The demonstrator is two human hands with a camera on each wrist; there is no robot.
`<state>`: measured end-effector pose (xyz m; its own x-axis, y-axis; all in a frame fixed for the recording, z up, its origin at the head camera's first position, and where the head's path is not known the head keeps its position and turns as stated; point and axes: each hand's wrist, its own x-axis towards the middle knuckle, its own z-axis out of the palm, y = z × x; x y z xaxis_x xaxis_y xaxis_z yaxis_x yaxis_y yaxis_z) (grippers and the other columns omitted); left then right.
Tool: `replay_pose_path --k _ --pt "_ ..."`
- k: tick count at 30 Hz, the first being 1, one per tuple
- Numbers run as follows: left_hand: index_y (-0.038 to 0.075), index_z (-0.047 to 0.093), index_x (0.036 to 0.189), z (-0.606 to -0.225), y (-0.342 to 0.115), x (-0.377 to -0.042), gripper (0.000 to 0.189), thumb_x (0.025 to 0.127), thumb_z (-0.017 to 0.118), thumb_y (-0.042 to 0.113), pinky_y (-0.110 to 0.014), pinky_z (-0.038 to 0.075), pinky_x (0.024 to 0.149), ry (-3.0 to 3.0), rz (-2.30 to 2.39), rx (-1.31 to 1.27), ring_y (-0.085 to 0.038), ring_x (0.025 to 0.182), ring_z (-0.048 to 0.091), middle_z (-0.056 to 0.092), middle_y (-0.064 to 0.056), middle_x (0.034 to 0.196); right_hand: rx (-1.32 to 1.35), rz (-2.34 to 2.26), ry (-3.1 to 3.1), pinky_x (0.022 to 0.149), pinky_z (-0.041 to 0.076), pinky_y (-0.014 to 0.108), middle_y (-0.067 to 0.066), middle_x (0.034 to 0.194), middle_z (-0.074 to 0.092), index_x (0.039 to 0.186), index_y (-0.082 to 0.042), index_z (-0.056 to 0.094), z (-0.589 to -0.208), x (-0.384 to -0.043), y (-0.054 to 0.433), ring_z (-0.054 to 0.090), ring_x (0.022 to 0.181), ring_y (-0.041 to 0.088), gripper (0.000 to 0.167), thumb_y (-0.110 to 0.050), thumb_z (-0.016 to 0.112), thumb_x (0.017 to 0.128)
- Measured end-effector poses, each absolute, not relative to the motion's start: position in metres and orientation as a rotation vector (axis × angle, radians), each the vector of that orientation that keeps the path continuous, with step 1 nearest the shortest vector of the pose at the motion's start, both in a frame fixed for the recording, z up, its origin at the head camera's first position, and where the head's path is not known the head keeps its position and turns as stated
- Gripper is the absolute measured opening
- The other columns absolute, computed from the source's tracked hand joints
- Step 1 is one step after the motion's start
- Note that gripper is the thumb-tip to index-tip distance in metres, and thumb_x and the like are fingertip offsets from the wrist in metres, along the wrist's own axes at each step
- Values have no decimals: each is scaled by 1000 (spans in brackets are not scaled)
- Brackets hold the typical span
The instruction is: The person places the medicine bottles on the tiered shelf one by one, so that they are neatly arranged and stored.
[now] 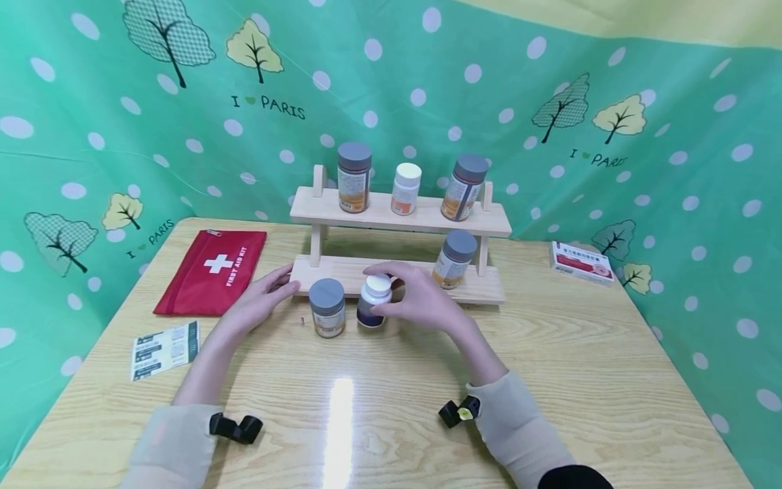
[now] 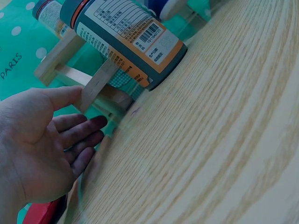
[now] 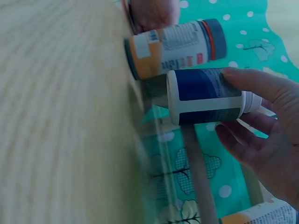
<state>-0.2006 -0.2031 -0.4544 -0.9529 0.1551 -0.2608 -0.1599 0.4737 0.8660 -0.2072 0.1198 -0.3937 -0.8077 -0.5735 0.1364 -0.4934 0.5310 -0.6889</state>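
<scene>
My right hand (image 1: 424, 299) holds a small pill bottle (image 1: 374, 305) with a white cap and dark blue label between thumb and fingers. In the right wrist view, the bottle's base (image 3: 173, 98) appears slightly off the tabletop. Just left of it, a grey-lidded supplement jar (image 1: 328, 316) stands on the table before the wooden two-tier rack (image 1: 342, 268). At the rack's lower left end is my left hand (image 1: 259, 299), fingers extended and loosely bent. Its thumb (image 2: 65, 95) meets the lower board's end in the left wrist view, and the palm holds nothing.
On the upper shelf stand two grey-lidded jars (image 1: 354, 180) (image 1: 466, 190) and a white bottle (image 1: 406, 190). Another jar (image 1: 455, 259) is on the lower shelf's right. A red first aid pouch (image 1: 214, 272) and printed packet (image 1: 165, 350) lie left; a medicine box (image 1: 582, 263) lies right.
</scene>
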Motion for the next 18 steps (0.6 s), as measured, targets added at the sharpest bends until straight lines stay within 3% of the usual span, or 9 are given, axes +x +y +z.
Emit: replay_pose_path --k 9,18 --pt "20 16 167 -455 -204 -202 82 102 54 54 -66 26 124 2414 1477 -7 -45 155 25 31 -21 167 -910 -1329 2673 98 59 43 5 134 69 138 -16 65 -387 -214 131 67 117 22 58 -17 86 85" --pt "20 16 167 -454 -203 -201 82 103 54 54 -66 27 124 2416 1474 -7 -45 156 25 31 -21 167 -777 -1517 2781 101 59 40 10 134 65 141 -14 64 -390 -218 134 65 120 25 59 -12 84 86"
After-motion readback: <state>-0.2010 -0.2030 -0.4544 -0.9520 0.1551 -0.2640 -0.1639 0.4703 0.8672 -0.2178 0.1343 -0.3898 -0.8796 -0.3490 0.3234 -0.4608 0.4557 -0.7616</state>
